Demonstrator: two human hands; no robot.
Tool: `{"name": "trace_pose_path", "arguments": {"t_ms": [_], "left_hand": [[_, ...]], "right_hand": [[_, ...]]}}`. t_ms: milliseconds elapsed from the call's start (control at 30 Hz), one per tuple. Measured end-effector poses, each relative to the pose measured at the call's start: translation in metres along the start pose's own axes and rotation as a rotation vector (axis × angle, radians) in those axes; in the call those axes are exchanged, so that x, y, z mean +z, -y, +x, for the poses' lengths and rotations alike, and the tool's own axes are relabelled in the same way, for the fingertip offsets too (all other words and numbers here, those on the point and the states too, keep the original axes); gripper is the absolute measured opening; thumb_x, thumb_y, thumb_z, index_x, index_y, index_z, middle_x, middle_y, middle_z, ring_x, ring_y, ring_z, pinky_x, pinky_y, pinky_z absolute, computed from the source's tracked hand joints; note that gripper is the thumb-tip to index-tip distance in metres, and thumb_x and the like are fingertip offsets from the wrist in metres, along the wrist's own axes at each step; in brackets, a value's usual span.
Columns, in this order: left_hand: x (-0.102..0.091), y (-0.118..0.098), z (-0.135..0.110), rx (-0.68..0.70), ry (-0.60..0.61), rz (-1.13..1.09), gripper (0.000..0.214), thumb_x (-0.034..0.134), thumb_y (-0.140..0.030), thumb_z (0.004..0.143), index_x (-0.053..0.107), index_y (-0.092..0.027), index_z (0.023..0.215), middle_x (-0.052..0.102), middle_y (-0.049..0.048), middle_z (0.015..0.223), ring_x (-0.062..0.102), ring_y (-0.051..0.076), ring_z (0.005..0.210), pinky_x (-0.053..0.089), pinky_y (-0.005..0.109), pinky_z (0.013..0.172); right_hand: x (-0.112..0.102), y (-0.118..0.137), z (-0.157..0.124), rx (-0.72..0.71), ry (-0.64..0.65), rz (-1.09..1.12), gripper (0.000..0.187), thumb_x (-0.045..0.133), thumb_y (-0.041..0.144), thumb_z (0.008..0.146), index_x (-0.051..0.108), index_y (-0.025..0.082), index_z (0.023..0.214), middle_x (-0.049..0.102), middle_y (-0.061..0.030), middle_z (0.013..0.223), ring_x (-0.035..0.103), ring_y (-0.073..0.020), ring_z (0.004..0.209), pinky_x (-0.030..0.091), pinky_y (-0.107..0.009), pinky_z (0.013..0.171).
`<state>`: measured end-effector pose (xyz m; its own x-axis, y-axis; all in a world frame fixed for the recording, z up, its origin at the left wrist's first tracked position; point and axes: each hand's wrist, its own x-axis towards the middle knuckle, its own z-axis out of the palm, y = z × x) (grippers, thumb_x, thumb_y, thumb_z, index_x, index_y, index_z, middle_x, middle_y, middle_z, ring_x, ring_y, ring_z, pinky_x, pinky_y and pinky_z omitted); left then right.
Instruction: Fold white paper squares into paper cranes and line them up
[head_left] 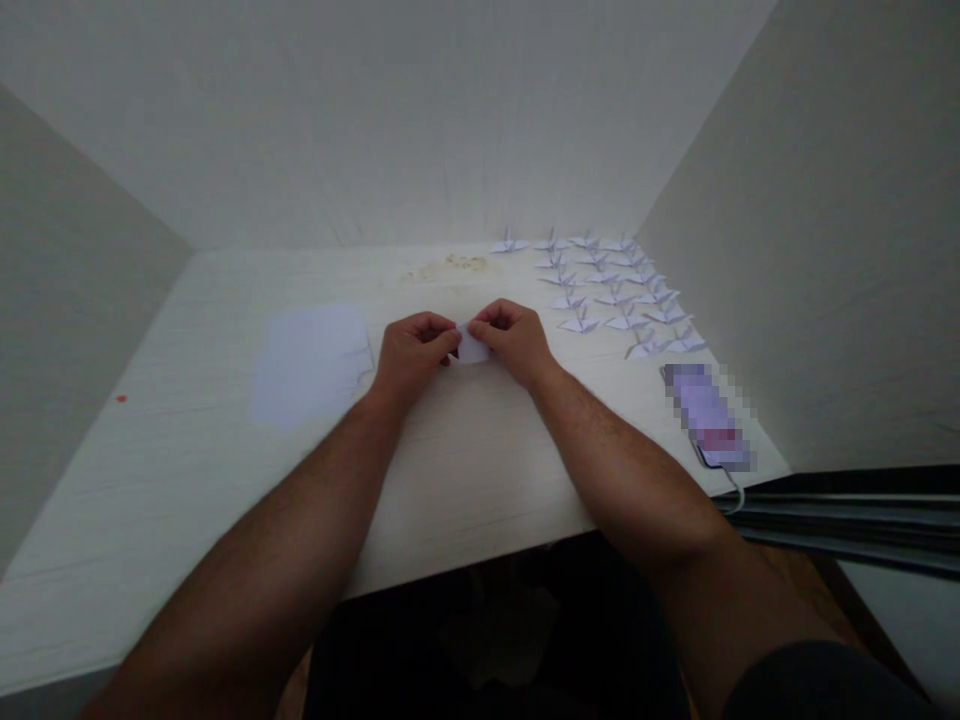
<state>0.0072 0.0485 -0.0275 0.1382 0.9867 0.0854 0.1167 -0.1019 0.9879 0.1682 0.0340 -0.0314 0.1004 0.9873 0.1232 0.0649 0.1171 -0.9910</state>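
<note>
My left hand (411, 352) and my right hand (513, 338) meet at the middle of the white table (225, 480). Both pinch a small folded piece of white paper (472, 346) between them, fingers curled closed on it. The paper rests low over the table surface. To the left of my left hand lies a stack of flat white paper sheets (311, 362).
Several folded paper cranes (611, 292) stand in rows at the back right of the table. A phone (706, 415) with a cable lies near the right edge. Plain walls close in the table at back, left and right. A faint stain (448, 266) marks the far middle.
</note>
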Motion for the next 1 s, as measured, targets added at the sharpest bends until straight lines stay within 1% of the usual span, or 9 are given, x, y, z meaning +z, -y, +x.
{"name": "trace_pose_path", "arguments": {"t_ms": [300, 500, 800, 1000], "left_hand": [[0.0003, 0.0006, 0.0005, 0.005, 0.019, -0.044, 0.011, 0.073, -0.024, 0.064, 0.066, -0.017, 0.068, 0.064, -0.0002, 0.055, 0.054, 0.009, 0.044, 0.045, 0.022, 0.046], [-0.0002, -0.0003, -0.0002, 0.001, 0.026, -0.027, 0.011, 0.073, -0.025, 0.065, 0.066, -0.017, 0.068, 0.064, 0.0005, 0.056, 0.055, 0.01, 0.046, 0.046, 0.023, 0.047], [0.0003, -0.0045, -0.0021, -0.01, 0.026, -0.049, 0.01, 0.073, -0.023, 0.064, 0.066, -0.016, 0.067, 0.064, 0.0006, 0.055, 0.054, 0.009, 0.045, 0.045, 0.022, 0.047], [0.0002, -0.0056, -0.0028, -0.008, 0.014, -0.019, 0.009, 0.072, -0.024, 0.064, 0.066, -0.017, 0.065, 0.064, 0.0, 0.054, 0.054, 0.01, 0.044, 0.045, 0.022, 0.047]], "right_hand": [[0.0014, -0.0019, 0.0001, -0.001, -0.02, -0.017, 0.02, 0.073, 0.035, 0.068, 0.06, 0.02, 0.069, 0.053, 0.0049, 0.058, 0.043, -0.0098, 0.055, 0.034, -0.025, 0.052], [0.0003, -0.004, 0.0005, -0.014, -0.017, -0.033, 0.022, 0.074, 0.039, 0.069, 0.062, 0.02, 0.071, 0.056, 0.004, 0.059, 0.045, -0.0107, 0.057, 0.035, -0.025, 0.053], [0.0006, -0.0029, 0.0002, -0.023, -0.029, -0.051, 0.021, 0.075, 0.038, 0.069, 0.062, 0.02, 0.07, 0.055, 0.0042, 0.058, 0.045, -0.0105, 0.056, 0.034, -0.025, 0.052], [0.0009, -0.0057, 0.001, -0.036, -0.019, -0.059, 0.022, 0.075, 0.038, 0.069, 0.063, 0.02, 0.07, 0.054, 0.0044, 0.058, 0.044, -0.0102, 0.055, 0.033, -0.025, 0.052]]}}
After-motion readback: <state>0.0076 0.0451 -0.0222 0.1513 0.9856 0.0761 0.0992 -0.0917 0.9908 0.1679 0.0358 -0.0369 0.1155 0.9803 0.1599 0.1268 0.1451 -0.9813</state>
